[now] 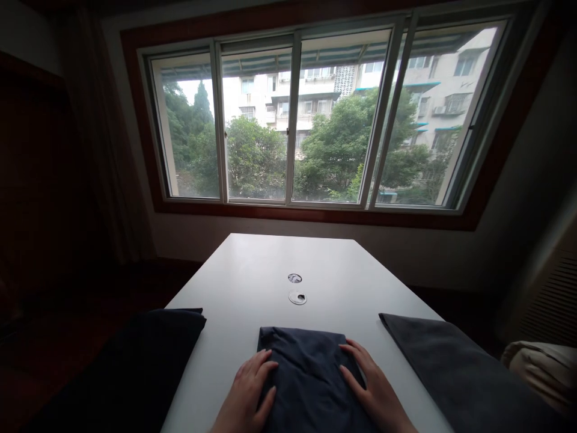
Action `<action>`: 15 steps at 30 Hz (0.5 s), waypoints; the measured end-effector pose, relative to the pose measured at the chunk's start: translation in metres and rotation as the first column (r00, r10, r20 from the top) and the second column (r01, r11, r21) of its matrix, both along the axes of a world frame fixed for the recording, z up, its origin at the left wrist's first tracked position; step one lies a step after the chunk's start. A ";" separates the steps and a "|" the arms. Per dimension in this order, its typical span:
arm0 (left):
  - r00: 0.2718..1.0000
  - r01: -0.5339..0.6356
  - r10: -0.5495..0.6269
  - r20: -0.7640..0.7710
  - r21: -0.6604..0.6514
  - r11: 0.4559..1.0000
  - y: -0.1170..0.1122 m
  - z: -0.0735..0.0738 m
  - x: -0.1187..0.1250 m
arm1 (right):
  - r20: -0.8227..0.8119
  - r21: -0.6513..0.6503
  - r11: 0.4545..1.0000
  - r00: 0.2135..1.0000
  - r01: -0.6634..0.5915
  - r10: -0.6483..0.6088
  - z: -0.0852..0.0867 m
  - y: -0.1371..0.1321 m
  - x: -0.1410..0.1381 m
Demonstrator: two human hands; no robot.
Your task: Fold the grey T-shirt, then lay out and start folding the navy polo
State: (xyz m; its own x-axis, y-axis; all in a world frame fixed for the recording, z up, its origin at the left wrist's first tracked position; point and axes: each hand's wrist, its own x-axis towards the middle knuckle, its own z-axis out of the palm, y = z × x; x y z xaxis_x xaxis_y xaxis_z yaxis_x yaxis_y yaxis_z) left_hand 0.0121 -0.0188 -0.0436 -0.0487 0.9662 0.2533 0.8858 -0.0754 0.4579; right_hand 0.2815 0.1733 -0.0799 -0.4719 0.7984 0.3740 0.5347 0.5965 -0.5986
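A folded dark blue-grey cloth [306, 376] lies on the white table [279, 264] at its near edge, in front of me. My left hand [250, 391] rests flat on the cloth's left side, fingers stretched out and slightly apart. On the cloth's right side lies my right hand [372, 388], also flat with its fingers extended. Neither hand grips anything.
A dark folded garment [135, 367] lies over the table's left edge and a dark grey one [455, 373] over the right edge. A cable hole [294, 278] and its round cover [297, 297] sit mid-table. A wide window [315, 120] faces me; a beige bundle [545, 367] lies at the right.
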 end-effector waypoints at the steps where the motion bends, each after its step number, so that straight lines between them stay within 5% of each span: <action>1: 1.000 0.012 -0.011 -0.020 0.030 0.999 0.002 -0.003 -0.002 | 0.011 0.003 1.000 1.000 0.006 -0.006 0.000 0.000 0.000; 4: 0.996 0.026 -0.014 -0.093 0.136 0.990 0.008 -0.020 -0.009 | 0.056 0.007 1.000 0.998 0.017 -0.018 0.001 -0.001 -0.001; 11: 0.953 -0.022 0.106 -0.284 0.283 0.959 0.035 -0.089 -0.020 | 0.134 0.019 1.000 0.991 0.006 -0.008 0.000 0.005 0.002; 15: 0.939 -0.062 0.148 -0.310 0.271 0.960 0.034 -0.094 -0.016 | 0.143 0.030 1.000 0.990 0.000 -0.004 0.000 0.006 0.004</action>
State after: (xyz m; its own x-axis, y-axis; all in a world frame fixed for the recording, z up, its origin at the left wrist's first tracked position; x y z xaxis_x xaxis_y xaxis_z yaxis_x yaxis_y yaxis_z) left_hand -0.0040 0.0153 -0.1373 -0.0199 0.8611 0.5080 0.9913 -0.0491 0.1221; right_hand 0.2856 0.1790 -0.0801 -0.5207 0.7887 0.3269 0.6144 0.6120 -0.4980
